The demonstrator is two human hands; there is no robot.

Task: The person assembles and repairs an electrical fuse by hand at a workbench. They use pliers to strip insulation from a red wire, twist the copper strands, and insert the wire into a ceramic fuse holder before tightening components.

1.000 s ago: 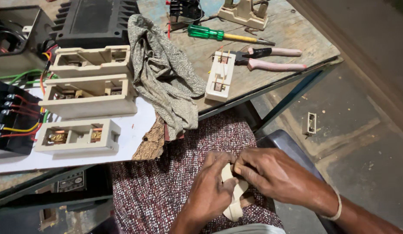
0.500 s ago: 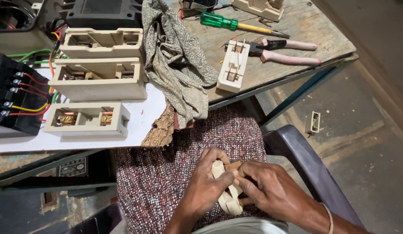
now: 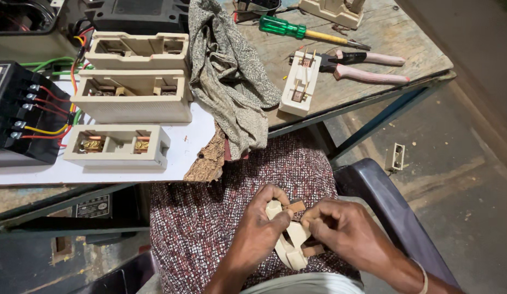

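Cream plastic fuse holder (image 3: 289,239) sits low in the middle of the scene, just above the person's lap, and both hands are clamped on it. The left hand (image 3: 259,231) wraps around its left side, with the thumb pressed on the top end. The right hand (image 3: 340,234) pinches it from the right side, fingers curled in tight. Small brown metal tabs (image 3: 297,207) stick out of the holder near the fingertips. The two hands are close together and touch the same piece.

Under the hands is a lap covered in red and white patterned cloth (image 3: 210,218). To the right is the dark seat of a chair (image 3: 384,201).

Farther away is the desk (image 3: 373,87). A grey spotted rag (image 3: 231,81) hangs over its near edge. Just right of the rag lies another cream fuse holder (image 3: 299,84) with metal strips showing. Beside it are pliers with pink handles (image 3: 368,68), and past those a screwdriver with a green handle (image 3: 302,31).

On the left part of the desk are three cream fuse bases (image 3: 131,95) in a row from near to far. The nearest one has brass parts inside. At the far left is a black box with red and yellow wires (image 3: 24,114).

On the floor to the right lies one small cream piece (image 3: 396,157).
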